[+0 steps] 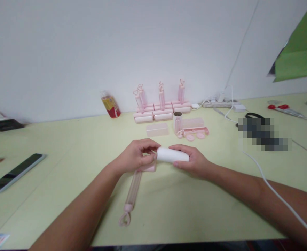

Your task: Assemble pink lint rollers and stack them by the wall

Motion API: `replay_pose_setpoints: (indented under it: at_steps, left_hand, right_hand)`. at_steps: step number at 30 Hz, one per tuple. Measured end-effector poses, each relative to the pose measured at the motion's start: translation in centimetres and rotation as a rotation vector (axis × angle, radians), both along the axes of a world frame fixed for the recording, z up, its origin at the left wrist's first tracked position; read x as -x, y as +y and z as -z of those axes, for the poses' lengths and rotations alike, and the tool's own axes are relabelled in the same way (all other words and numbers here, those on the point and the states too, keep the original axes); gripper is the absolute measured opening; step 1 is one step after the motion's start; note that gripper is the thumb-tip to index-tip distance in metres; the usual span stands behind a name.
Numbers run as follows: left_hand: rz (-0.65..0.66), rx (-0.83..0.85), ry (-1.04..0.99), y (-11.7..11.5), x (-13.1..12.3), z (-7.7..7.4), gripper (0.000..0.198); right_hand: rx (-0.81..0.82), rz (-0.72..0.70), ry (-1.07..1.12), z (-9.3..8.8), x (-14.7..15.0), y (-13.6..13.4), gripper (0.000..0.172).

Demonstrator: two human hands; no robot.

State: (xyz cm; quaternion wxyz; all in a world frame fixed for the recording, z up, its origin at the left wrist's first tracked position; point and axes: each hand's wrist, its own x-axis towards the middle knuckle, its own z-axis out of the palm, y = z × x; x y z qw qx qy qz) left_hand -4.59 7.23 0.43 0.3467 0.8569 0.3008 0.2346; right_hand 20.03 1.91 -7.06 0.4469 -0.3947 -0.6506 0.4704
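A white lint roll lies level in the air just above the table, with my right hand wrapped around its right end. At the roll's left end, the fingers of my left hand are pinched against its edge; any small part between them is hidden. Beneath my left hand rests a pink lint roller handle, clear-sided with a heart-shaped loop pointing toward me. Its pink upper part is partly covered by my fingers.
Finished-looking pink rollers stand and lie in rows by the wall. Before them are a cardboard-cored roll, a clear cover and pink discs. A phone lies left; a white cable crosses my right arm.
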Motion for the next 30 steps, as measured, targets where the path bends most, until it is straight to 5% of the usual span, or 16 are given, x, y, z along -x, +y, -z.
replay_pose_setpoints:
  at_steps: [9,14,20,25,30]
  left_hand:
    - [-0.230,0.152,-0.269,1.2,-0.2,1.6,0.038]
    - [-0.322,-0.248,0.164,1.9,0.1,2.0,0.041]
    - [-0.257,-0.309,0.431,2.5,-0.3,2.8,0.043]
    - [-0.270,-0.225,0.205,2.3,-0.7,2.6,0.042]
    - [-0.195,0.090,-0.126,1.8,-1.1,2.6,0.030]
  right_hand:
    - [0.149,0.146,0.171,0.1,0.6,0.5,0.052]
    - [0.160,0.215,0.140,0.3,0.9,0.9,0.033]
    - [0.198,0.167,0.195,0.2,0.7,1.2,0.039]
    - [0.288,0.089,0.310,0.1,0.6,1.2,0.058]
    - [0.383,-0.085,0.553,0.2,0.5,0.9,0.063]
